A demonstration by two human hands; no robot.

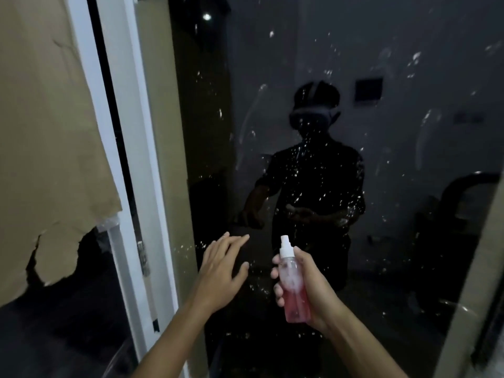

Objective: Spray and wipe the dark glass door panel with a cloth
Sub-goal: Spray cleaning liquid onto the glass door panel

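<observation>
1. While gripped in the right hand (308, 285), clear plastic spray bottle with pink liquid (293, 285) upright, long axis near vertical, white nozzle up toward the dark glass door panel (354, 132).
2. Fingers curled round the bottle's body.
3. Left hand (222, 268) spread flat, empty, just beside.
4. Droplets speckling the glass.

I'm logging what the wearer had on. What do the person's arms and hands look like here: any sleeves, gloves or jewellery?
Both forearms are bare, with no sleeves in view. The left hand and right hand wear no gloves, and no rings, watch or bands show.
</observation>
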